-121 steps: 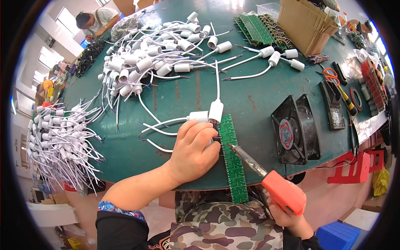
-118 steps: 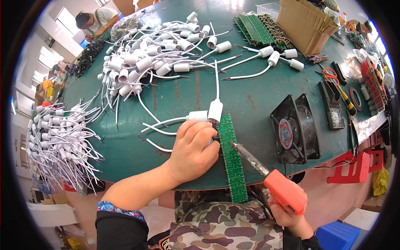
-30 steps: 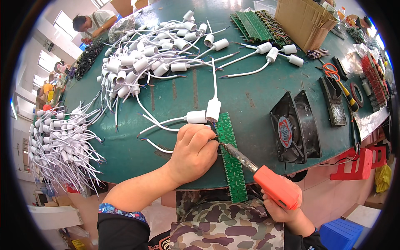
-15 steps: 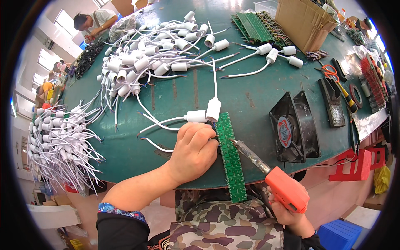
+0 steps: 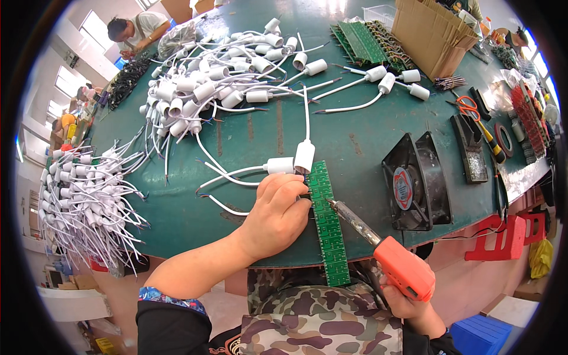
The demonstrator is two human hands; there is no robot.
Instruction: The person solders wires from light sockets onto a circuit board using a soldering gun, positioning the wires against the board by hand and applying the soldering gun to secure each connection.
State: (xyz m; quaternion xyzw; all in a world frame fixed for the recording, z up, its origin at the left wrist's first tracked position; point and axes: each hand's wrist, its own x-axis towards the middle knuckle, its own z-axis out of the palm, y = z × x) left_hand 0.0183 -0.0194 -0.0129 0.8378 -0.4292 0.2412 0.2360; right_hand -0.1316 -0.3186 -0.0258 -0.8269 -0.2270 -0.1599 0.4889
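Observation:
A long green circuit board strip (image 5: 330, 234) lies lengthwise before me, its near end jutting past the table edge. My left hand (image 5: 277, 208) is closed at its left edge, the fingertips pinching something the hand hides. My right hand (image 5: 408, 303) grips the orange handle of a soldering iron (image 5: 403, 269), whose tip is at the strip's right side, near its upper part. At the strip's top left stands a white lamp socket (image 5: 304, 157) with its cable pointing away. Another white lamp socket (image 5: 279, 165) lies just beyond my left fingers, and a white cable (image 5: 223, 205) runs under that hand.
A large heap of white lamp sockets (image 5: 204, 89) covers the far left, with another bunch (image 5: 83, 195) at the left edge. A black fan (image 5: 414, 183) stands right of the iron. Circuit boards (image 5: 364, 41), a cardboard box (image 5: 432, 35) and scissors (image 5: 467, 106) lie farther right.

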